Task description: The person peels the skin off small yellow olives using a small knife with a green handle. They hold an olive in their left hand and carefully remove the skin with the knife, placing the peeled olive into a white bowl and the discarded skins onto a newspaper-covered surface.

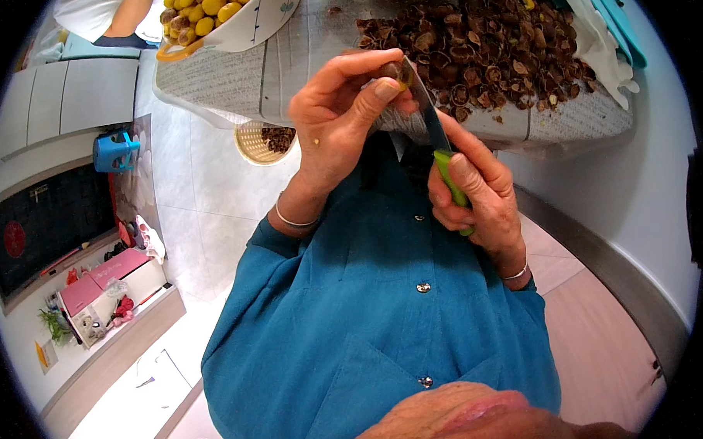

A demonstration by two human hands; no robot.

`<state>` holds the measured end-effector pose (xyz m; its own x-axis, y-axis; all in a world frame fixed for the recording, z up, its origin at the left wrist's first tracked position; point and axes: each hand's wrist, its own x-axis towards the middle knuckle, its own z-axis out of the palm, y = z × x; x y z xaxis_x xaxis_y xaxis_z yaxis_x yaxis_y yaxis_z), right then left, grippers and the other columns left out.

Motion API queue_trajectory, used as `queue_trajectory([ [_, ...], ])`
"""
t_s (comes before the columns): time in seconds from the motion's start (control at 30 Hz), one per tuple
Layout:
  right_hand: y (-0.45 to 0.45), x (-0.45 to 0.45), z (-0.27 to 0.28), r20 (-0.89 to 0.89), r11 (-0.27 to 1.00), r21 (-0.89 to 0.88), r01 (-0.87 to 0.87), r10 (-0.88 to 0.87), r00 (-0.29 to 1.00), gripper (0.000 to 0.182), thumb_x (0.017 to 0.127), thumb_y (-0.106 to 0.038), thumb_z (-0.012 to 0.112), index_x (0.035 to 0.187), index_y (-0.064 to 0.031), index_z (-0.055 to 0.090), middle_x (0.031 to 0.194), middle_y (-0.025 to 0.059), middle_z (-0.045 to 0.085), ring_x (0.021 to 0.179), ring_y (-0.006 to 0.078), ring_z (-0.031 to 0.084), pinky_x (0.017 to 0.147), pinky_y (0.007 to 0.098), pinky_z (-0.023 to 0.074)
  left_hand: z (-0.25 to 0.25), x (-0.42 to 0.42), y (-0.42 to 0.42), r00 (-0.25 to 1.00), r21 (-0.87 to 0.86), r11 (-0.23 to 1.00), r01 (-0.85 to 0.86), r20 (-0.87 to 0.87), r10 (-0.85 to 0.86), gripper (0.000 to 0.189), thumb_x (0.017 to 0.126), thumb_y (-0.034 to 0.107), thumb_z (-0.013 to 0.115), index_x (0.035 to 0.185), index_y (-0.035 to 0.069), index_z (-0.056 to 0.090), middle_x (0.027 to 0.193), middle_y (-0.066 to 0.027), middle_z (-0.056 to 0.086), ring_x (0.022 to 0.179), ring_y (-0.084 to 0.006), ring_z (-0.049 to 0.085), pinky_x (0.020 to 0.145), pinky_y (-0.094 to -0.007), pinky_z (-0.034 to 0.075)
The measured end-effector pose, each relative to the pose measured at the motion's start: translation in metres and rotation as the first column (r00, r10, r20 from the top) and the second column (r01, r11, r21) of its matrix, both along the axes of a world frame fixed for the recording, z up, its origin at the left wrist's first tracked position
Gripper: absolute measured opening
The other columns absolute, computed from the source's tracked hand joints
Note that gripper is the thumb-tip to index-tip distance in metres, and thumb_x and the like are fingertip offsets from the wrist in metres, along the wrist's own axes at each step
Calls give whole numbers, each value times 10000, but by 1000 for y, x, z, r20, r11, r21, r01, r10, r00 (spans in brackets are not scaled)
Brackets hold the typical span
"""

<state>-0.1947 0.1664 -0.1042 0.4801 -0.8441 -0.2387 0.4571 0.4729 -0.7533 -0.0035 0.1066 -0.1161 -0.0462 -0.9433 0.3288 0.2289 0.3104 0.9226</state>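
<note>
My left hand [347, 106] holds a brown-shelled nut, apparently a chestnut [394, 73], between thumb and fingers, with some yellow showing at its side. In my right hand [478, 186] is a knife with a green handle [451, 178]; its blade [429, 109] slants up against the nut. Beyond both hands, a heap of brown shell pieces [473, 47] lies on the covered table [300, 70]. A white bowl [257, 25] of yellow peeled nuts [205, 13] stands at the upper left.
A cream plastic basket [247, 145] with brown shells stands on the floor below the table's left side. A white glove [598, 42] lies by a turquoise item [620, 24] at the table's right. Another person's arm [126, 15] shows at the upper left, beyond the bowl.
</note>
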Motion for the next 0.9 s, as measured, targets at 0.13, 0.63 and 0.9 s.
queue_trajectory([
  [0.13, -4, 4, -8, -419, 844, -536, 22, -288, 861, 436, 979, -70, 517, 1413, -91, 483, 724, 50, 548, 549, 94, 462, 494, 225, 411, 0, -1, -3, 999, -19, 999, 25, 31, -25, 301, 950, 76, 597, 1220, -56, 579, 1116, -217, 662, 855, -184, 659, 753, -289, 560],
  [0.63, -1, -4, 4, -471, 763, -641, 82, -476, 743, 434, 950, 9, 522, 1376, -75, 531, 1013, 44, 684, 648, 73, 501, 575, 236, 463, 4, -7, 0, 996, 177, 984, 36, -90, -20, 317, 985, 101, 532, 1266, -43, 554, 1159, -217, 640, 967, -233, 662, 844, -353, 568],
  [0.9, -3, -4, -4, -572, 589, -788, -180, -590, 570, 416, 922, 27, 545, 1326, -67, 582, 852, 97, 638, 616, 139, 507, 556, 276, 459, 0, -4, -4, 977, 131, 990, 48, -213, -19, 298, 974, 80, 557, 1256, -16, 573, 1163, -180, 644, 1037, -231, 655, 882, -346, 576],
])
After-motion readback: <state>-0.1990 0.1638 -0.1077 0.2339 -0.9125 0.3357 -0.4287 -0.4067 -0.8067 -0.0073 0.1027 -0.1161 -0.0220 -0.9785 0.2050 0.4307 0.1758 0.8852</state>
